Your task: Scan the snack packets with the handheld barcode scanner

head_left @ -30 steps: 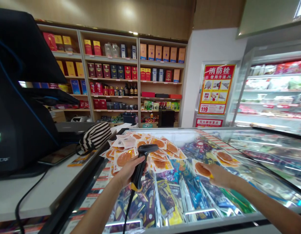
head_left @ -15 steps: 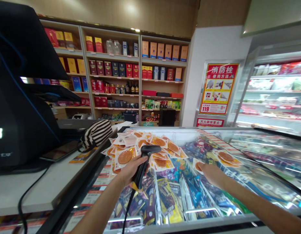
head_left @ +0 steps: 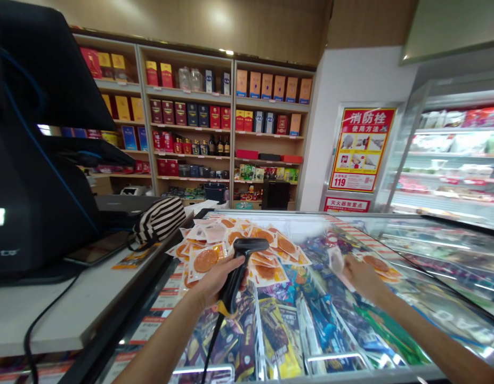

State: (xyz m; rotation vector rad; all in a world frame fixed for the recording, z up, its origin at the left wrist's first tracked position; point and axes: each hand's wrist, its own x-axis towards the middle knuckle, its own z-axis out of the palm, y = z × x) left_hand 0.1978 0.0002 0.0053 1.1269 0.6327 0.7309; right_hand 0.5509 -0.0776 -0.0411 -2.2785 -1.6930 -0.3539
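Note:
My left hand (head_left: 221, 277) is wrapped round the handle of a black barcode scanner (head_left: 233, 277), its head pointing right and its cable hanging down. Beyond it lies a pile of flat clear packets (head_left: 205, 260), each with a round orange-brown slice inside, on the freezer's glass top (head_left: 310, 226). Out to the right, my right hand (head_left: 361, 274) pinches one packet (head_left: 337, 262), which is tilted up with its pale side showing and slightly blurred. A smaller stack of the same packets (head_left: 378, 262) lies on the glass just behind that hand.
Wrapped ice creams (head_left: 278, 336) fill wire baskets under the glass. At left, a black checkout terminal (head_left: 39, 160) and a striped pouch (head_left: 161, 218) stand on a white counter (head_left: 50, 314). Shelves of boxes (head_left: 191, 114) line the back wall; a lit display fridge (head_left: 462, 154) stands at right.
My right hand has moved slightly right and up, turning its packet from lying nearly flat to standing tilted. My left hand and the scanner have barely moved.

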